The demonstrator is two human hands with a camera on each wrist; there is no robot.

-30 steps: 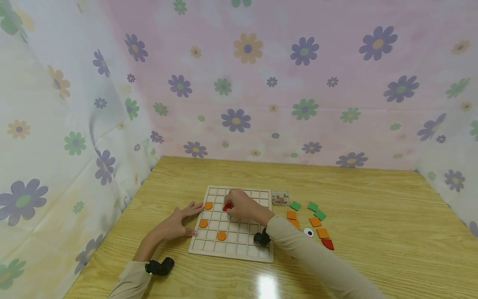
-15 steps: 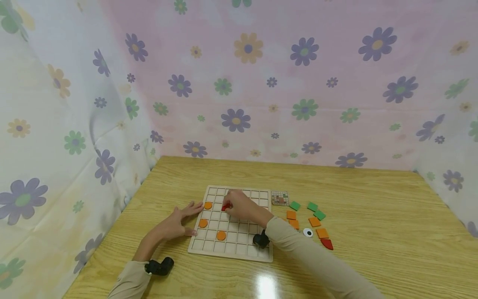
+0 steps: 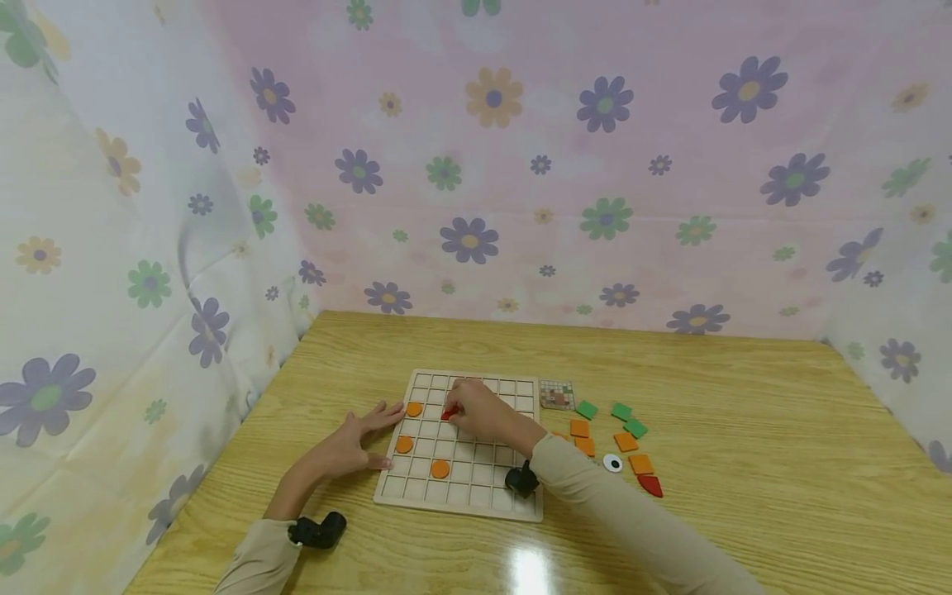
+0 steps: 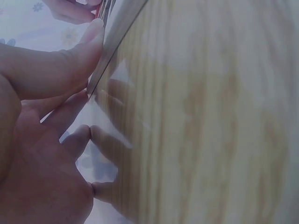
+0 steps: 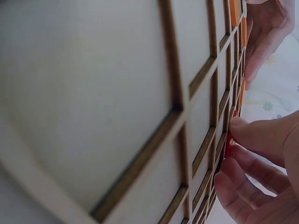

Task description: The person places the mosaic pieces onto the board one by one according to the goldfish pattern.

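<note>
A pale wooden board (image 3: 476, 499) with a raised square grid lies on the table in the head view. My right hand (image 3: 483, 409) reaches over its upper middle. Thumb and fingers pinch a small red piece (image 5: 228, 143) low against the cells in the right wrist view; the hand hides part of its outline. My left hand (image 3: 345, 446) has its fingers spread, with fingertips and thumb at the board's left edge. Near that edge sit an orange disc (image 3: 413, 409) and a second orange disc (image 3: 404, 445). A third orange disc (image 3: 440, 469) lies in a lower cell.
Right of the board lies a small printed grid card (image 3: 557, 394). Beyond it are scattered green tiles (image 3: 621, 411), orange tiles (image 3: 625, 442), a white eye disc (image 3: 613, 463) and a red rounded-edge tile (image 3: 650, 485). Flowered cloth (image 3: 476, 190) walls the table's back and sides.
The right hand stays over nearly the same cell with the red piece, shifting only slightly. The left hand and the loose tiles stay in place.
</note>
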